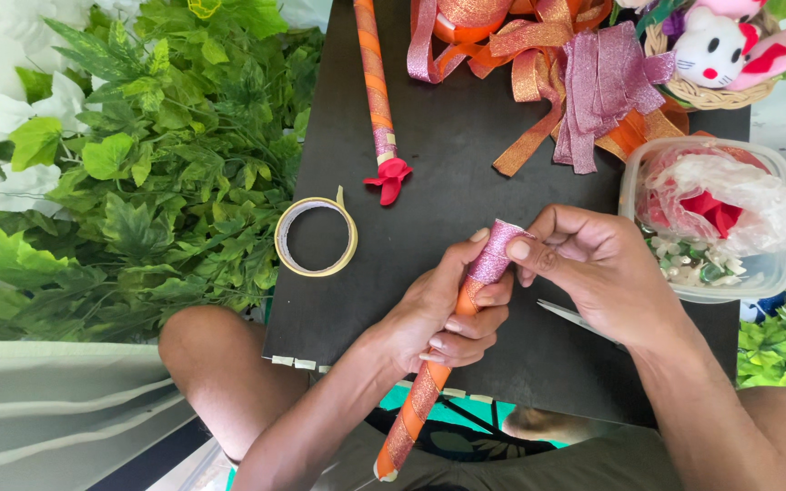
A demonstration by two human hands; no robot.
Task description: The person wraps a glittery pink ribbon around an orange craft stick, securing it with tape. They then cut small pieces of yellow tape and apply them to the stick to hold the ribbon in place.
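Head view: left hand (448,314) gripping orange stick (425,386) at centre, right hand (593,273) pinching pink glitter ribbon (495,252) onto its top end, wrapping seemingly near finished, tape roll (316,237) at 9 o'clock probably needed next, scissors (568,316) under right hand.

A person seated behind a black board (466,173), seen from above: both forearms are bare to the frame's lower edge, with no sleeve in view. The left hand (448,314) has long, neatly shaped nails with a pale, glossy look, possibly polished. The right hand (593,273) shows short nails and no ring or band. Just below the board's near edge, the knees are bare, and olive-grey cloth, apparently shorts, covers the lap.
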